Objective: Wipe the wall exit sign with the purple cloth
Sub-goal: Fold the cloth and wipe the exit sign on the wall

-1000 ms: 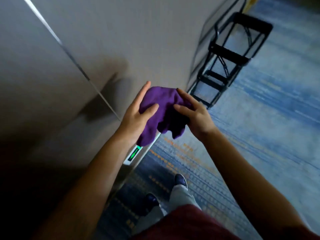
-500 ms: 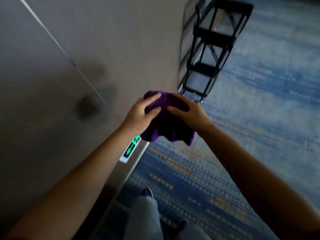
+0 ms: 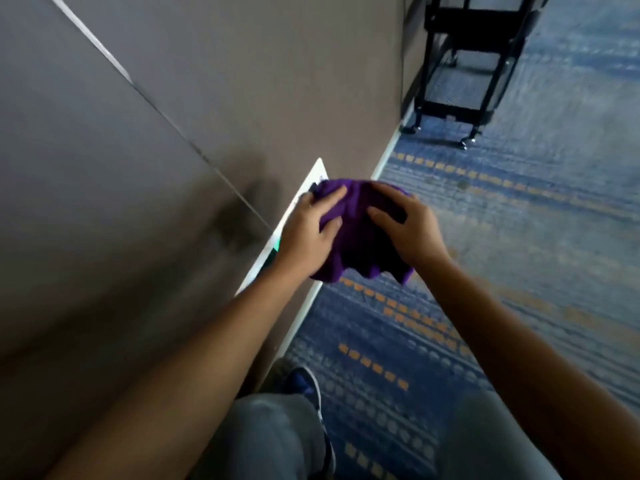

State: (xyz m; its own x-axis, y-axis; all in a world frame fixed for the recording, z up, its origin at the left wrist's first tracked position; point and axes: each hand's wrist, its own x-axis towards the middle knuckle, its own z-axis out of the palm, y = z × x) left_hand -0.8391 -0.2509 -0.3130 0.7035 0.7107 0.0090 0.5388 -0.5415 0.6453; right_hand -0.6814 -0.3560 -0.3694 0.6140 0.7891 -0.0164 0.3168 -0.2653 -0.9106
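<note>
We are holding the purple cloth [image 3: 360, 233] bunched between both hands, low by the wall, right in front of the exit sign [image 3: 313, 181], whose white frame is showing just above and below our left hand [image 3: 308, 237], with a sliver of green peeking out under that wrist. Our left hand is lying flat over the cloth's side nearest the sign, thumb pressing into the fabric, and our right hand [image 3: 410, 232] is cupping the side farthest from the sign, fingers curled onto it; both grips are closing on cloth rather than spreading free. Whether the fabric is already touching the sign face we cannot tell, since the hands are hiding the contact. The cloth is looking soft and light, drooping in scalloped folds at its lower edge away from the sign, so we are judging it will slump unless gathered into a pad under the palm. The sign is looking like a flat, rigid panel fixed to the wall, probably with a smooth cover that may scratch or flex, so we are favouring broad, gentle palm pressure over fingertip pokes
</note>
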